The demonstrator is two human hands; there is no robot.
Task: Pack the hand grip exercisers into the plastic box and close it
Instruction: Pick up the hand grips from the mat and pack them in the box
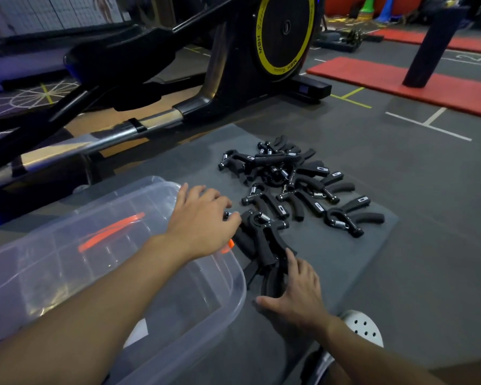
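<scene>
Right hand (297,295) nearest, fingers spread, resting on black grips (264,245) bunched beside box (235,298). Left hand (203,226) reaches across clear box rim, fingers curled onto same bunch; real grasp, cannot tell. Box open, left of grey mat (372,245) on floor. Farther out, loose pile of grips (289,173) on mat. Beyond, exercise machine (283,34), red mats (372,79).

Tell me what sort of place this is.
Most likely a gym or fitness room. An exercise machine with a yellow-ringed flywheel stands close by, red exercise mats lie on a line-marked floor, and many hand grip exercisers are spread on a grey mat.
</scene>
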